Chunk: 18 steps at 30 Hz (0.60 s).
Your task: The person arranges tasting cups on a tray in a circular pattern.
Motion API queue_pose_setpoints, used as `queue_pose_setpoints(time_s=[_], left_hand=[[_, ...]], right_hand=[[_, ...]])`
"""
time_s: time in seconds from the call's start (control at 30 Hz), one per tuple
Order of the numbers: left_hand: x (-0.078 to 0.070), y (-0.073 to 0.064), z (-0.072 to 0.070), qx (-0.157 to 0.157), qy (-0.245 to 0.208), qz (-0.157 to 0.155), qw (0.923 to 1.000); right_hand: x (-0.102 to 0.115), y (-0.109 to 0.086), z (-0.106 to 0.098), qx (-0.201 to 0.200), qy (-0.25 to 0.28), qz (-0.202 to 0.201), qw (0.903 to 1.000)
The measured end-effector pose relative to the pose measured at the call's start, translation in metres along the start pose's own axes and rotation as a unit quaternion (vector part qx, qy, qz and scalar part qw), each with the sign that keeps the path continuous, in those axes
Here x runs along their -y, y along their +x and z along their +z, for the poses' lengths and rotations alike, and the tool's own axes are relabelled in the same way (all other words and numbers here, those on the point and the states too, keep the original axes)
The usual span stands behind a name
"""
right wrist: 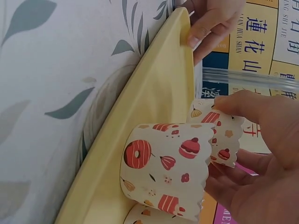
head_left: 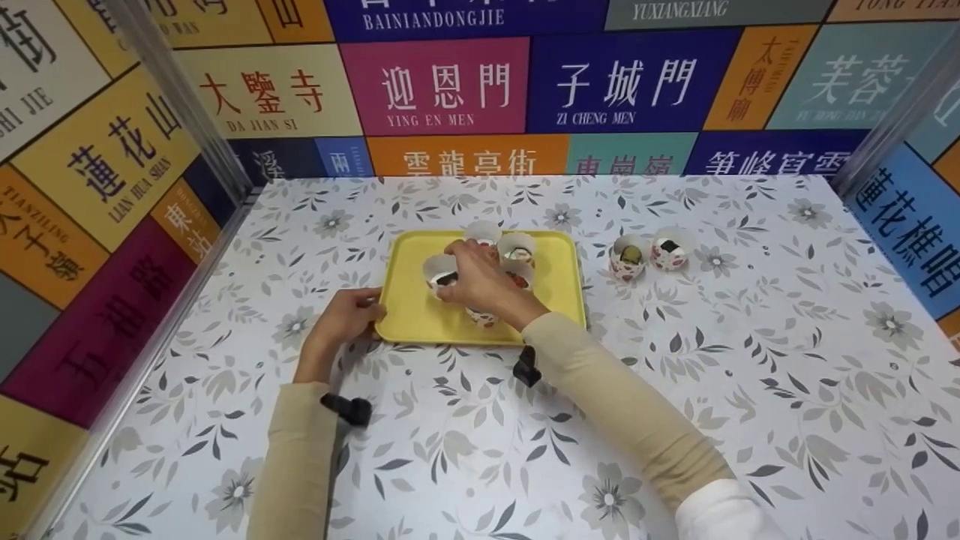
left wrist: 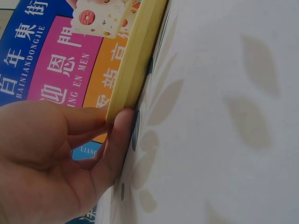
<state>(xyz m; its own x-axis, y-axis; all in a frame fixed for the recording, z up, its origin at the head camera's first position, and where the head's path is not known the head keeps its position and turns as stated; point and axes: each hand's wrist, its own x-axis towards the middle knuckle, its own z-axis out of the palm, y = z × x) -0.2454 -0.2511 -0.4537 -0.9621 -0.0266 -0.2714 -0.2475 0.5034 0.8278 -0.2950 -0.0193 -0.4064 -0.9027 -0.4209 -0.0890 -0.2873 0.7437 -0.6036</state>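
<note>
A yellow tray (head_left: 409,319) lies on the table, with several patterned paper baking cups standing on it. My left hand (head_left: 349,319) pinches the tray's left edge; the left wrist view shows the rim between thumb and fingers. Over the tray, my right hand (head_left: 484,279) grips a paper cup (right wrist: 224,133) between thumb and fingers. In the head view that cup (head_left: 433,268) holds something dark and white. Nearer the right wrist camera stands another cup (right wrist: 163,163) printed with donuts and cakes. A cup (head_left: 517,244) with pale contents sits at the back; my right hand partly hides the others.
Right of the tray, two more paper cups stand on the table: one cup (head_left: 627,262) with a greenish-brown piece, one cup (head_left: 670,253) with a white piece bearing a black patch. A floral cloth (head_left: 712,390) covers the table. Sign-printed panels (head_left: 442,86) rise behind and beside it.
</note>
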Motion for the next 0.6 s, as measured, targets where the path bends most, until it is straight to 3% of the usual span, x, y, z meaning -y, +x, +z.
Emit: queue_pose_setpoints(time_s=[0.3, 0.6], left_hand=[[-0.0004, 0.0006, 0.0004, -0.001, -0.011, 0.002, 0.9999], [0.0004, 0.0011, -0.0004, -0.002, 0.001, 0.000, 1.0000]], right_hand=[[-0.0017, -0.0004, 0.0024, 0.009, -0.060, 0.005, 0.9982], [-0.0043, 0.0004, 0.0032, 0.017, -0.065, 0.010, 0.9977]])
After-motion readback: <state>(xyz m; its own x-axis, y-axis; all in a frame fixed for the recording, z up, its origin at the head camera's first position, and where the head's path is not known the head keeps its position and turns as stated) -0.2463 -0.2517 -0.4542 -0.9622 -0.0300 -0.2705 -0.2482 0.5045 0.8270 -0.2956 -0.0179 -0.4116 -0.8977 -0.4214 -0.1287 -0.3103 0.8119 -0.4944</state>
